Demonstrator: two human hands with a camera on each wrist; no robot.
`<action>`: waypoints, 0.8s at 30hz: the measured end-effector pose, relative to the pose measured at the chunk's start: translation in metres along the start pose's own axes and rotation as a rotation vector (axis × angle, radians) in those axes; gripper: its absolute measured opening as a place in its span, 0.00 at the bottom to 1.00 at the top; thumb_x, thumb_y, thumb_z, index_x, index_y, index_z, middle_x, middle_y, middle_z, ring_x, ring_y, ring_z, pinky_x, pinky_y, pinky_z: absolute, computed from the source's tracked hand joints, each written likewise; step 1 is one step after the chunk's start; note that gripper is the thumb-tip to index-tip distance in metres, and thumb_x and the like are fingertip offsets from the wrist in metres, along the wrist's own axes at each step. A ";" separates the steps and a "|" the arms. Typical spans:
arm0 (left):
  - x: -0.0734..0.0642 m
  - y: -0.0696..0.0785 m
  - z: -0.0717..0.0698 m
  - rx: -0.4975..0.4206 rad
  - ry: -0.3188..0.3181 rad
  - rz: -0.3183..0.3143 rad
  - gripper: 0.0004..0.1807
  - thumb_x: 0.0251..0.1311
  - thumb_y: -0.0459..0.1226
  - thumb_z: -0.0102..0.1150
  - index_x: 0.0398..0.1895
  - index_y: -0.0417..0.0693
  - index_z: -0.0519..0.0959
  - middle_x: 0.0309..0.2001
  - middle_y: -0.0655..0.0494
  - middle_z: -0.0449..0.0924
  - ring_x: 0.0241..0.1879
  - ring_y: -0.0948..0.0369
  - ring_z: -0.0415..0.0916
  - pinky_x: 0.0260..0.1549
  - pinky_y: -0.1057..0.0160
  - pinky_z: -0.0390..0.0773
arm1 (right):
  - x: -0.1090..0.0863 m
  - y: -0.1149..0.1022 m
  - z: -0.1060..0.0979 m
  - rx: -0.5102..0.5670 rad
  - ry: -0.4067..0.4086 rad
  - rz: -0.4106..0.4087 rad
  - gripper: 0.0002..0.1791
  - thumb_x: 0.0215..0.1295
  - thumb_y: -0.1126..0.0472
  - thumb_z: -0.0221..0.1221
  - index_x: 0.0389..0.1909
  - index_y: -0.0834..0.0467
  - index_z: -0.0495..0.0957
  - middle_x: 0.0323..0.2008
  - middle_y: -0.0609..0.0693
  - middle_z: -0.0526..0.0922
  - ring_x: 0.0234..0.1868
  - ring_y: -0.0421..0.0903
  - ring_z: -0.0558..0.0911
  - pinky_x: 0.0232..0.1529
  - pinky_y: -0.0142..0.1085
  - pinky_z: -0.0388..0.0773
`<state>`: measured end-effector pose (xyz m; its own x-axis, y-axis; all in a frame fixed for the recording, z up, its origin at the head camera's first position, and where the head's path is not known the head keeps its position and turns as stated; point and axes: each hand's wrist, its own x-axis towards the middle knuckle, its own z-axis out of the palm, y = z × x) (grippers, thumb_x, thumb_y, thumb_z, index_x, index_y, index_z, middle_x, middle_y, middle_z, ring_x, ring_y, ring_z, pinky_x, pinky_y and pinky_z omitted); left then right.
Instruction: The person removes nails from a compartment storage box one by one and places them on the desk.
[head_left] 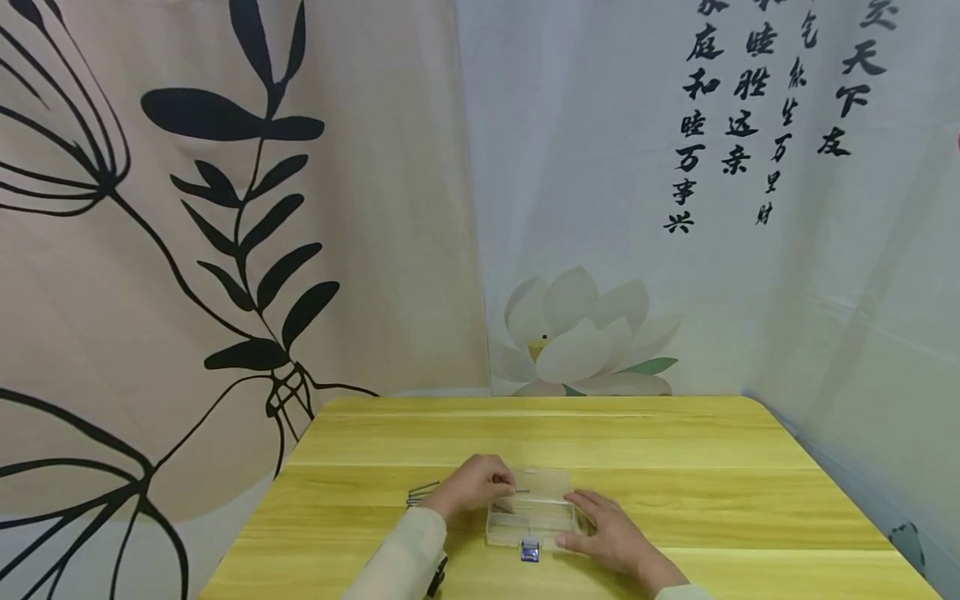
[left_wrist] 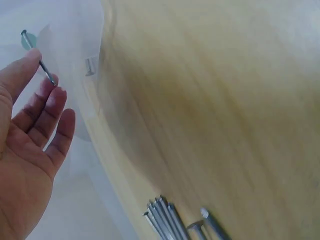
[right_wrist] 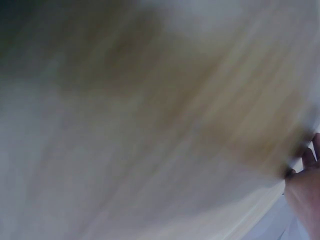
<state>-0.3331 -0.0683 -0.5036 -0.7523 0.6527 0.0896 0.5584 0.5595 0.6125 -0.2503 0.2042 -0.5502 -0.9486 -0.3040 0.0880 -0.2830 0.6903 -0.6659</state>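
Observation:
My left hand [head_left: 478, 483] pinches a thin metal nail [left_wrist: 46, 71] between thumb and fingertips, its flat head sticking up past the thumb. In the head view this nail [head_left: 522, 492] lies level over the raised lid side of a clear plastic box [head_left: 506, 533]. The box stands open, and low walls divide its inside into compartments. Around the box's right end, my right hand [head_left: 615, 537] holds with the thumb at the front and fingers at the back. A small blue tag [head_left: 529, 551] sits at the box's front edge. The right wrist view is blurred, with the hand [right_wrist: 305, 192] at its edge.
Several loose nails [left_wrist: 165, 220] lie on the wooden table [head_left: 675, 450], left of the box; the same nails [head_left: 422, 493] show beside my left wrist. A dark strap [head_left: 437, 577] is on that wrist. Behind the table hangs a printed curtain [head_left: 397, 208].

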 end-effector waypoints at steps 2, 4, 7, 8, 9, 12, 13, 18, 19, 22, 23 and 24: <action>0.000 -0.001 -0.002 -0.030 0.003 -0.032 0.05 0.67 0.37 0.62 0.37 0.48 0.87 0.35 0.67 0.80 0.34 0.70 0.74 0.35 0.67 0.76 | 0.000 0.000 0.001 -0.005 0.002 0.001 0.45 0.58 0.37 0.66 0.69 0.60 0.69 0.68 0.65 0.65 0.66 0.74 0.61 0.59 0.71 0.57; -0.001 -0.002 -0.005 -0.054 0.008 -0.051 0.06 0.67 0.37 0.62 0.38 0.47 0.86 0.35 0.66 0.82 0.32 0.70 0.75 0.34 0.67 0.76 | 0.000 0.001 0.001 -0.005 0.004 0.004 0.44 0.57 0.37 0.66 0.69 0.59 0.69 0.68 0.65 0.66 0.67 0.74 0.61 0.59 0.71 0.57; -0.001 -0.005 -0.008 -0.061 0.016 -0.058 0.07 0.67 0.37 0.61 0.39 0.45 0.86 0.34 0.63 0.83 0.30 0.69 0.75 0.32 0.67 0.76 | 0.000 0.000 0.001 0.000 -0.002 0.009 0.44 0.57 0.37 0.66 0.69 0.58 0.68 0.69 0.64 0.65 0.67 0.74 0.60 0.59 0.71 0.56; -0.002 -0.006 -0.010 -0.058 0.017 -0.063 0.07 0.68 0.37 0.61 0.39 0.45 0.86 0.34 0.62 0.84 0.30 0.68 0.75 0.32 0.67 0.76 | 0.000 0.000 0.001 0.003 -0.004 0.010 0.44 0.58 0.37 0.66 0.69 0.58 0.68 0.69 0.65 0.65 0.67 0.74 0.60 0.59 0.72 0.56; -0.002 -0.006 -0.012 -0.060 0.017 -0.067 0.07 0.68 0.37 0.61 0.39 0.45 0.86 0.35 0.61 0.84 0.30 0.68 0.75 0.32 0.66 0.76 | -0.001 0.000 0.001 0.006 -0.006 0.011 0.44 0.58 0.37 0.66 0.69 0.58 0.68 0.69 0.65 0.65 0.67 0.75 0.59 0.59 0.72 0.55; -0.004 -0.008 -0.018 -0.053 0.017 -0.069 0.08 0.68 0.38 0.61 0.40 0.44 0.86 0.36 0.58 0.85 0.31 0.68 0.75 0.33 0.65 0.77 | -0.002 -0.001 -0.001 0.008 -0.012 0.011 0.44 0.58 0.38 0.66 0.70 0.58 0.68 0.69 0.65 0.64 0.67 0.75 0.59 0.59 0.73 0.55; -0.005 -0.008 -0.020 -0.048 0.019 -0.067 0.08 0.68 0.37 0.61 0.40 0.44 0.86 0.36 0.56 0.85 0.31 0.68 0.75 0.33 0.65 0.77 | -0.002 -0.001 -0.001 0.009 -0.012 0.011 0.44 0.58 0.38 0.66 0.70 0.58 0.68 0.69 0.65 0.64 0.67 0.75 0.58 0.59 0.73 0.55; -0.011 -0.015 -0.030 -0.035 0.046 -0.073 0.07 0.68 0.37 0.61 0.38 0.43 0.86 0.35 0.57 0.84 0.29 0.67 0.75 0.31 0.64 0.76 | -0.003 -0.001 -0.002 0.013 -0.015 0.005 0.44 0.58 0.37 0.66 0.70 0.59 0.68 0.69 0.65 0.64 0.67 0.75 0.58 0.58 0.73 0.55; -0.013 -0.018 -0.033 -0.036 0.054 -0.078 0.07 0.68 0.37 0.61 0.38 0.44 0.86 0.34 0.58 0.84 0.29 0.67 0.74 0.31 0.64 0.76 | -0.003 -0.001 -0.002 0.015 -0.015 0.004 0.44 0.58 0.38 0.66 0.70 0.59 0.68 0.69 0.65 0.64 0.67 0.75 0.58 0.58 0.73 0.55; -0.019 -0.025 -0.042 -0.051 0.078 -0.086 0.06 0.68 0.36 0.61 0.36 0.47 0.86 0.35 0.58 0.83 0.29 0.65 0.74 0.31 0.63 0.76 | -0.002 0.000 -0.001 0.017 -0.016 0.001 0.44 0.58 0.38 0.66 0.70 0.59 0.68 0.69 0.65 0.64 0.67 0.75 0.59 0.59 0.73 0.56; -0.022 -0.027 -0.045 -0.058 0.085 -0.090 0.06 0.68 0.36 0.61 0.35 0.48 0.85 0.35 0.57 0.83 0.30 0.65 0.74 0.31 0.63 0.76 | -0.002 0.000 -0.001 0.017 -0.016 0.001 0.44 0.58 0.38 0.66 0.70 0.59 0.68 0.69 0.65 0.64 0.67 0.75 0.59 0.59 0.72 0.56; -0.025 -0.030 -0.049 -0.063 0.090 -0.093 0.06 0.68 0.36 0.60 0.35 0.49 0.85 0.35 0.56 0.83 0.30 0.65 0.74 0.31 0.62 0.76 | -0.002 0.000 -0.001 0.016 -0.016 0.001 0.44 0.58 0.38 0.66 0.70 0.59 0.68 0.69 0.65 0.65 0.67 0.75 0.59 0.59 0.72 0.56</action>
<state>-0.3480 -0.1260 -0.4859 -0.8296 0.5496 0.0989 0.4642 0.5803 0.6692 -0.2489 0.2058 -0.5497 -0.9465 -0.3136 0.0758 -0.2797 0.6804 -0.6774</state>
